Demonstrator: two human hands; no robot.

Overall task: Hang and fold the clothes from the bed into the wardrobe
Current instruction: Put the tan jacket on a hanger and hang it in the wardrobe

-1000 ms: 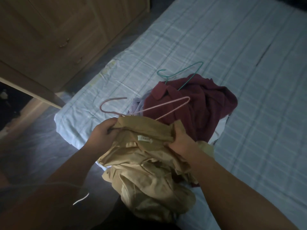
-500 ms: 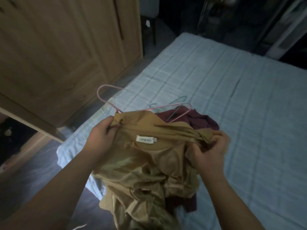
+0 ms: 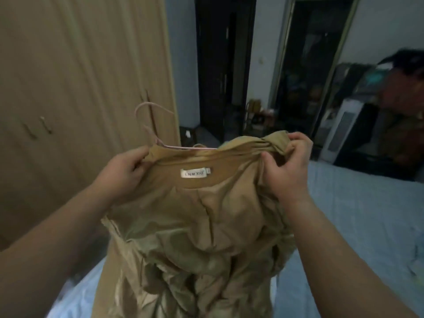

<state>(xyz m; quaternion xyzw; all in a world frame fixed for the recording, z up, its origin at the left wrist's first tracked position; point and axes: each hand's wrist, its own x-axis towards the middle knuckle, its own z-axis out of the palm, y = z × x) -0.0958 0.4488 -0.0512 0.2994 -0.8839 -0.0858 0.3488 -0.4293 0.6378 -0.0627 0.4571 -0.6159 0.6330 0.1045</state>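
Note:
A tan garment [image 3: 202,226] with a white neck label hangs crumpled in front of me, held up at chest height. My left hand [image 3: 124,173] grips its left shoulder together with one end of a pink wire hanger [image 3: 149,125], whose hook sticks up behind the collar. My right hand [image 3: 286,161] pinches the bunched right shoulder of the garment. The hanger's lower bar is mostly hidden behind the fabric. The wooden wardrobe [image 3: 80,88] stands close on my left with its doors closed.
The bed [image 3: 355,214] with a pale blue checked sheet lies below and to the right. Dark doorways and a cluttered shelf stand at the far wall. A white tower fan [image 3: 341,131] and dark items stand past the bed at right.
Both hands lifted the tan garment and pink hanger up off the bed. My view rose from the clothes pile to the wardrobe and far wall. My right hand shifted to the garment's shoulder.

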